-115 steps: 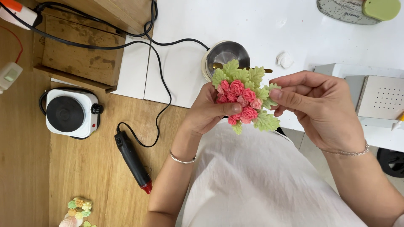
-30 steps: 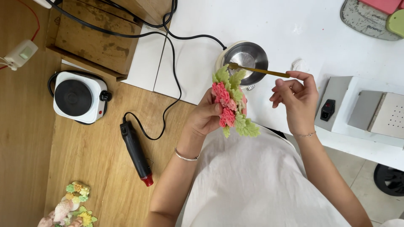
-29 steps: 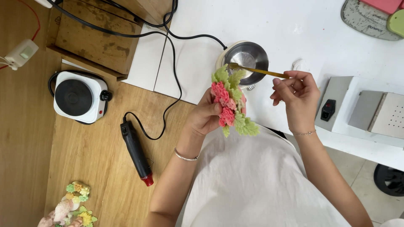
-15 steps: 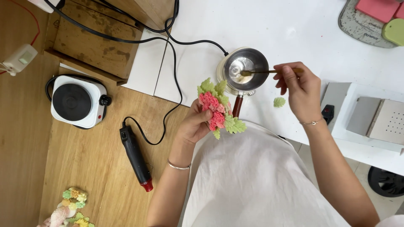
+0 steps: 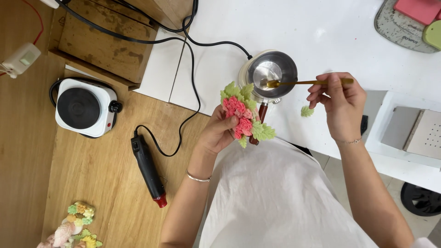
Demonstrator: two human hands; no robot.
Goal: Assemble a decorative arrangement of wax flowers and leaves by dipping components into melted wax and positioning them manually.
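Note:
My left hand (image 5: 215, 133) holds a small bouquet piece (image 5: 241, 112) of pink flowers and pale green leaves, just in front of a little steel pot (image 5: 271, 73) with a red-brown handle. My right hand (image 5: 337, 103) grips a thin gold spoon (image 5: 303, 83) by its end, and the spoon's bowl is dipped inside the pot. A loose green leaf (image 5: 307, 111) lies on the white table (image 5: 321, 36) beside my right hand.
A white hot plate (image 5: 86, 108) and a black, red-tipped heat tool (image 5: 148, 170) rest on the wooden surface at left, with black cables running to the pot. More flower pieces (image 5: 73, 227) sit bottom left. Grey boxes (image 5: 415, 133) stand at the right.
The spoon moved from above the flowers into the pot. My left hand lowered the flower piece slightly toward me. A green leaf now lies on the table.

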